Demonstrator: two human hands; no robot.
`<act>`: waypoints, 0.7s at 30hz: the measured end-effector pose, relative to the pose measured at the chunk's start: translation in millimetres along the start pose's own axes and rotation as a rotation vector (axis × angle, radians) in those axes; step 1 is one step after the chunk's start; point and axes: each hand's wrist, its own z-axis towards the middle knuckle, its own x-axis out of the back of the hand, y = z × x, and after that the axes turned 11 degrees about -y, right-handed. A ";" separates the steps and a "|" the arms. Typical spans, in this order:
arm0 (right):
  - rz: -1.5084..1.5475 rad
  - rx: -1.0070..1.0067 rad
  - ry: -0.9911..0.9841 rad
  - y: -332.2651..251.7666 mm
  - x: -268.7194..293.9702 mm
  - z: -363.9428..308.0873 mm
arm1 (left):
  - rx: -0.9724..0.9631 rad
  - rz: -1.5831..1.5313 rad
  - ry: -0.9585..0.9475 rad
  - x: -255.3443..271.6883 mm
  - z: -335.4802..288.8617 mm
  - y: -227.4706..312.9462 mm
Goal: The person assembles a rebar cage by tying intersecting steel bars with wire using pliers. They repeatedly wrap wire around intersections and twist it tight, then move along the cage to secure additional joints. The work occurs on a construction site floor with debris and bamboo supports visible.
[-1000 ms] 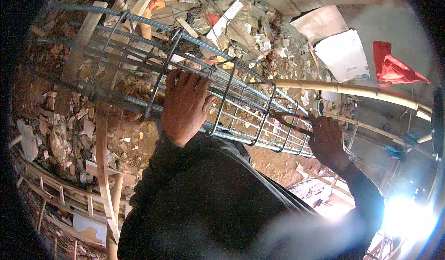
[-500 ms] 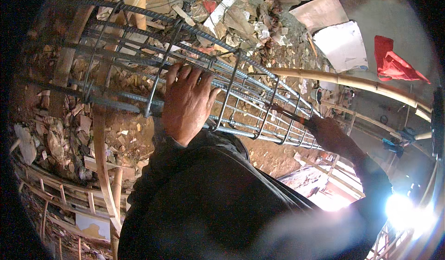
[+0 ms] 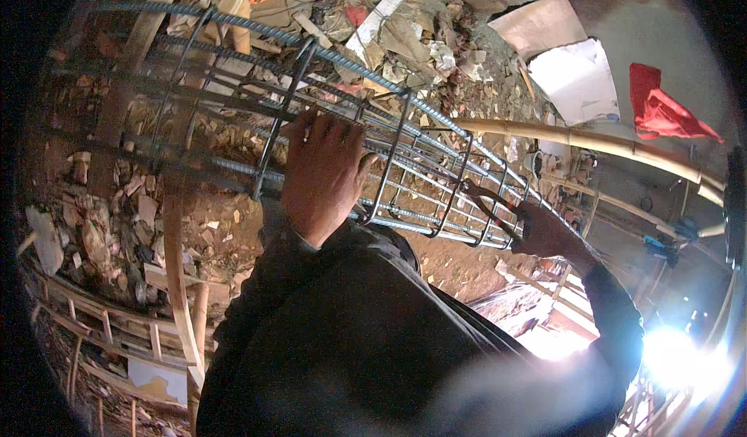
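Note:
A long rebar cage of ribbed bars and square stirrups runs across in front of me, from the far left toward the right. My left hand lies over the middle of the cage, its fingers curled round a lengthwise bar beside a stirrup. Farther right, my right hand grips the handles of dark pincers. The handles are spread apart, and the pincers' head is at a stirrup inside the cage. Whether its jaws hold a wire is too small to make out.
Bamboo poles cross at the right, near a red cloth and a white board. Rubble covers the ground behind the cage. A wooden post stands at left. Bright light glares at lower right.
The pincers' handles have spread wider apart in my right hand, which has dipped slightly. My left hand keeps its hold on the cage; the whole view has shifted a little.

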 end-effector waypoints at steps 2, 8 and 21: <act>-0.225 -0.007 0.301 -2.6 -4.2 -2.1 | -0.018 0.008 0.032 1.5 0.1 0.0; -0.284 -0.119 0.382 1.5 -2.9 3.3 | 0.006 -0.026 -0.036 3.9 0.0 0.4; 0.942 -0.140 -0.579 44.5 -12.7 19.8 | -0.003 -0.054 -0.012 2.2 -0.1 -2.6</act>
